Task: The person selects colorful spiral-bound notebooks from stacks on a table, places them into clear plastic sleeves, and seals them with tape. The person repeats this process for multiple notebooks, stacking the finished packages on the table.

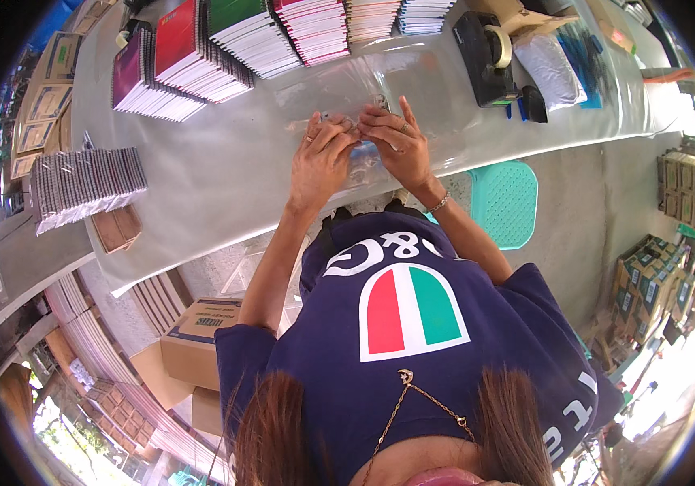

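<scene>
My left hand (321, 162) and my right hand (399, 147) meet over the front part of the table, fingertips nearly touching. Both have bent fingers pinching clear plastic film (364, 168), which hangs toward the table's front edge below them. More of the shiny film spreads flat beyond and to the right of my hands. A small dark item (381, 102) shows just past my right fingers; its kind cannot be made out. What lies directly under my fingertips is hidden.
Spiral notebooks stand in stacks along the far side, including a red stack (176, 40) and a green one (234, 20). A black tape dispenser (481, 65) sits right of them. More notebooks (88, 182) lie left. A turquoise stool (505, 204) and cardboard box (198, 340) are below the table (194, 170).
</scene>
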The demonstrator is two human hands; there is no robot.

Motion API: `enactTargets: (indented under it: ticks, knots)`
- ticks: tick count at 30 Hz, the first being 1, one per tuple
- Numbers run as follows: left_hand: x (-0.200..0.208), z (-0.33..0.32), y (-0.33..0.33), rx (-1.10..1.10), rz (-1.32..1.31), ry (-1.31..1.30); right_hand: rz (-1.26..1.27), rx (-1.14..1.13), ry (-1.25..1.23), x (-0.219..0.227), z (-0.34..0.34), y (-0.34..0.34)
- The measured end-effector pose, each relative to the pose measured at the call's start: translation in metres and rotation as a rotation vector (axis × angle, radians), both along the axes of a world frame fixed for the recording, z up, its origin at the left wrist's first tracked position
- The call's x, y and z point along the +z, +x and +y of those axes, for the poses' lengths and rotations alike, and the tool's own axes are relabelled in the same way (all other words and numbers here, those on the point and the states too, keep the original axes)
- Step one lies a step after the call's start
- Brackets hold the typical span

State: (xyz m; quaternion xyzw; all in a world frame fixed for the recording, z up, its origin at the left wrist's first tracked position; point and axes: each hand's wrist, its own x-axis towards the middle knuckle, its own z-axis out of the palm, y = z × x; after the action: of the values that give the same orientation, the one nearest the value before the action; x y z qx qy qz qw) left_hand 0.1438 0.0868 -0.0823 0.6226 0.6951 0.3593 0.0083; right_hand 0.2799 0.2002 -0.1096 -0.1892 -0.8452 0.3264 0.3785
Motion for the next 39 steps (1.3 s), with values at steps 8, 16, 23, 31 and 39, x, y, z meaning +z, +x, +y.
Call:
enactTargets:
  ticks: [8,16,23,31,39]
  knots:
    - [-0.015,0.002,0.002,0.006,0.127,0.094,-0.086,-0.109,0.115,0.025,0.020,0.028]
    - [-0.018,0.005,0.006,-0.005,0.136,0.136,0.083,-0.554,-0.847,-0.035,0.215,0.171]
    - [-0.024,0.001,0.004,0.006,0.137,0.129,-0.268,-0.463,-0.889,-0.013,0.236,0.167]
    - [-0.025,0.004,0.004,-0.020,0.136,0.149,-0.127,-0.389,-0.923,-0.012,0.228,0.167]
    - [-0.027,0.004,0.001,-0.028,0.156,0.164,0.132,-0.352,-1.062,-0.011,0.172,0.189]
